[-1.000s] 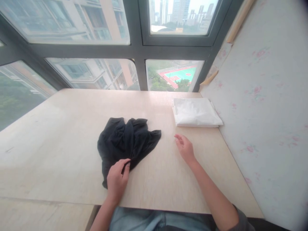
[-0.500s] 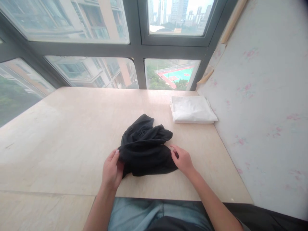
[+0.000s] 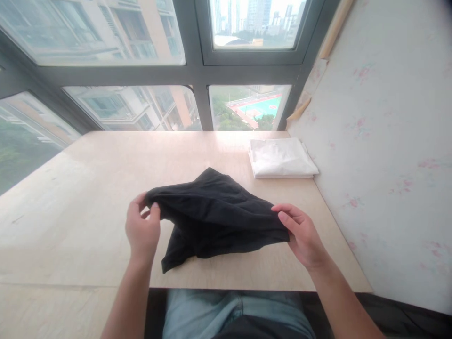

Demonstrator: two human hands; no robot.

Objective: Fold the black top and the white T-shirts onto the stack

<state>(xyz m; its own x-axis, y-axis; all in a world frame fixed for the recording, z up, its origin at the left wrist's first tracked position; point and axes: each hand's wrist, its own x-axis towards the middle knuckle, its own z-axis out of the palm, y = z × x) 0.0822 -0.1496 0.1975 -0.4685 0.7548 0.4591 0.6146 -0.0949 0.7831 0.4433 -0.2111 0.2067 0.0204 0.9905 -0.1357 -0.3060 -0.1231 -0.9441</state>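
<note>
A black cloth garment [image 3: 219, 216] stretches between my two hands over the pale wooden tabletop [image 3: 88, 216]. Its exact kind is hard to make out in the folds. My left hand [image 3: 143, 226] pinches its upper left corner between thumb and fingers. At the right end, my right hand [image 3: 303, 230] grips the edge, thumb on top. The held upper layer is pulled fairly taut, while a lower flap hangs down at the front left and touches the table. A peak of the fabric rests farther back.
A folded white cloth or sheet [image 3: 282, 157] lies at the back right, by the flower-patterned wall [image 3: 381, 141]. Grey window frames [image 3: 127, 75] border the table's far side. The table's front edge runs just before my lap in light blue jeans [image 3: 201, 310].
Both hands have moved apart, the left one up and leftward, the right one to the right. The bunched black garment is now spread wider between them.
</note>
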